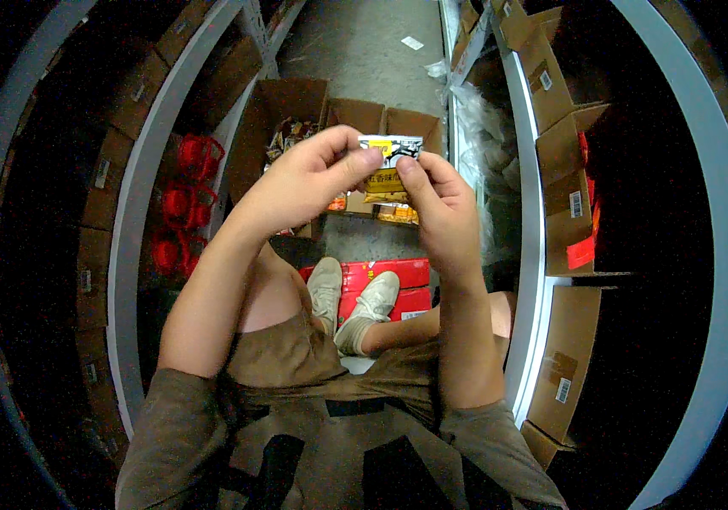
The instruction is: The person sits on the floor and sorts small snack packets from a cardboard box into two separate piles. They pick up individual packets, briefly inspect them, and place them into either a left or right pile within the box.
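- Shelves (537,255) at 3 and 9 o'clock fade into black.
- Left hand (308,177) and right hand (444,212) pinch a packet (387,181) near 12 o'clock, partly covering its sides.
- Boxes (355,113) behind, partly hidden.

Small packet (391,153) between both hands (294,185)

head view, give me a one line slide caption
Left hand and right hand hold a small packet, open cardboard boxes beyond, in an aisle between shelves.
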Motion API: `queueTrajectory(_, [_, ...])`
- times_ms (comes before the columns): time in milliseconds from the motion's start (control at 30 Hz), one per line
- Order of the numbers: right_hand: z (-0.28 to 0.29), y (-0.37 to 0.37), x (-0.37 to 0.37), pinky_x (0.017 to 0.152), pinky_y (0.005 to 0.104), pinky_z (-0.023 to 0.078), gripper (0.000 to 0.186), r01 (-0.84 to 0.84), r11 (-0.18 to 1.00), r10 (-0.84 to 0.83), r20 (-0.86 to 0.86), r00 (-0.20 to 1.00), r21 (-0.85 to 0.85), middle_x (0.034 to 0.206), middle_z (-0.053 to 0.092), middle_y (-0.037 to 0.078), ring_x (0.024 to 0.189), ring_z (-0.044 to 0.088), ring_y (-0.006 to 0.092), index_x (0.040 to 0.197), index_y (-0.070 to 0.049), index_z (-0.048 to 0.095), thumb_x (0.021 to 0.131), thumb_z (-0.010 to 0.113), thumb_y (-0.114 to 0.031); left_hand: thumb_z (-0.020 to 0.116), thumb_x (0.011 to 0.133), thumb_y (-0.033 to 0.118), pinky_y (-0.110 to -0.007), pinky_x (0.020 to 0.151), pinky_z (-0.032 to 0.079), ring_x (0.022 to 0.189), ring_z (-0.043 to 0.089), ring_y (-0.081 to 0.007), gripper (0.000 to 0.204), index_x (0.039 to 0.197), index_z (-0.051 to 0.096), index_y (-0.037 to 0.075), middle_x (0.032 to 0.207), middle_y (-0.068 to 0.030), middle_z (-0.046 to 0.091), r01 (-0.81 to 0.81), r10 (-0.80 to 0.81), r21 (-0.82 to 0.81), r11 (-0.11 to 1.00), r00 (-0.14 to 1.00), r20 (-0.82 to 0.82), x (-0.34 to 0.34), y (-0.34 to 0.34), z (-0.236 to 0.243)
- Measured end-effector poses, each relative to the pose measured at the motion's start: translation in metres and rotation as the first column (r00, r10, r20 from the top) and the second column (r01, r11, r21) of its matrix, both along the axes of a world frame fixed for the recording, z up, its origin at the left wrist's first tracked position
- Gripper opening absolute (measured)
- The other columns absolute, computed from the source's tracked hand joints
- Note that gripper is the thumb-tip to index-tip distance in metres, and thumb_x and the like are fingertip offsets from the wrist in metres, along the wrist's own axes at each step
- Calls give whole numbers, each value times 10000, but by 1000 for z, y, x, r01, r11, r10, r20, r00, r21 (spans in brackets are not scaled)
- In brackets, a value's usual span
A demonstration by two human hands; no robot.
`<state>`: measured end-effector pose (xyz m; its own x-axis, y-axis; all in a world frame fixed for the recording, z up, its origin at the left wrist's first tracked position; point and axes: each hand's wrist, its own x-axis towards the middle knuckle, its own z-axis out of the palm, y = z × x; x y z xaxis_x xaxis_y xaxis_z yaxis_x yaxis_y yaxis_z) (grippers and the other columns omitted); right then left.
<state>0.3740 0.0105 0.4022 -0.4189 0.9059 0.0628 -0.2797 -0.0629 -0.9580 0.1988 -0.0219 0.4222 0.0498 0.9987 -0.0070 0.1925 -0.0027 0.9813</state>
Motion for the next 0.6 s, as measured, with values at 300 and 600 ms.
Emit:
queueTrajectory(300, [-7,2,-2,721,238,480,247,116,993,-115,-39,993,18,904,646,41,828,592,92,1027,20,621,956,567,-210,575,947,247,-231,692,460,791,540,-58,216,996,594,38,861,23,598,-25,18,-63,998,994,-109,9,-5,10])
queueTrajectory(600, [-2,25,19,725,277,544,268,118,992,-123,171,978,39,986,635,63,863,616,118,1102,-2,578,931,587,-209,559,948,258,-258,712,486,804,577,-96,295,1122,598,23,947,-53,650,-98,163,252,963,954,-250,9,3,-11])
